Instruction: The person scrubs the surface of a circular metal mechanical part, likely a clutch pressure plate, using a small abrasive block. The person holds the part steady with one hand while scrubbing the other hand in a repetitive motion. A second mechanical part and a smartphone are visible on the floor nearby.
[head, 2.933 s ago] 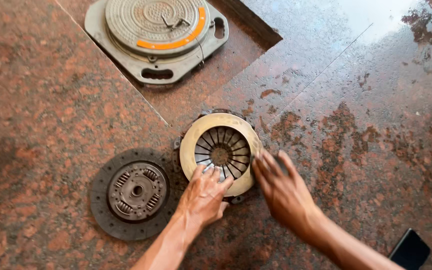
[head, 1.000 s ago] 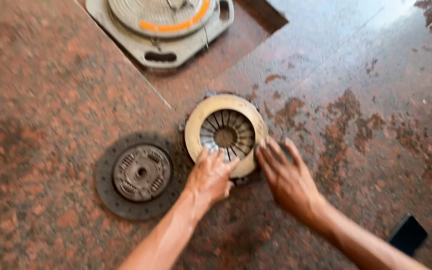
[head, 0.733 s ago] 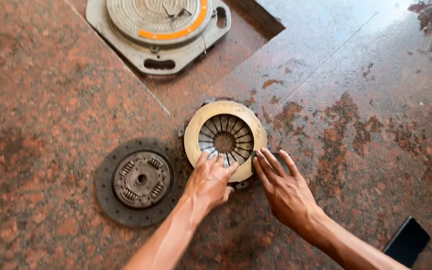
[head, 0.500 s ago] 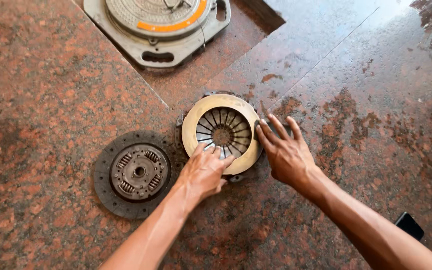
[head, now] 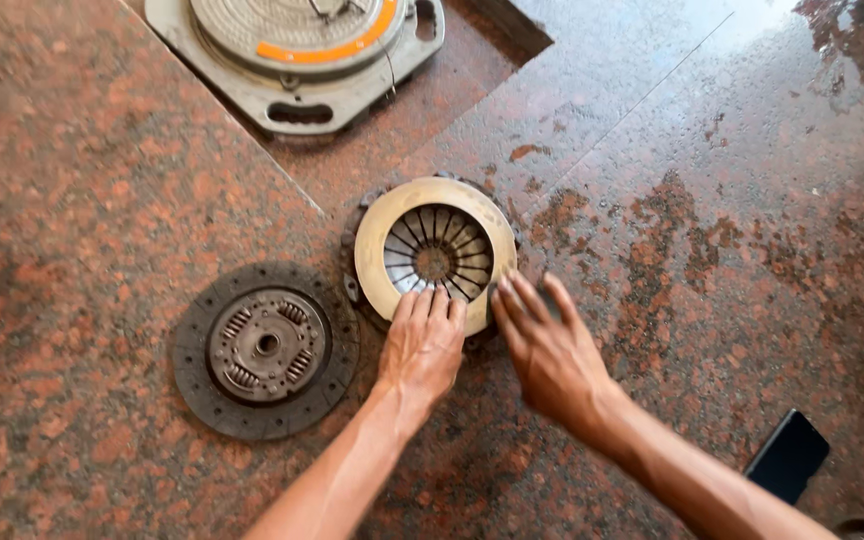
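Head view: the clutch pressure plate (head: 436,254) lies flat on the red granite floor (head: 72,160), just right of the clutch disc (head: 265,348). Judged by its cast metal build, it is heavy, rigid and likely dusty; grip it at the outer rim, not the thin spring fingers at its centre. The left hand (head: 424,345) rests palm down, fingers together, fingertips on the near rim. The right hand (head: 548,350) hovers beside the rim, fingers spread and slightly blurred, holding nothing.
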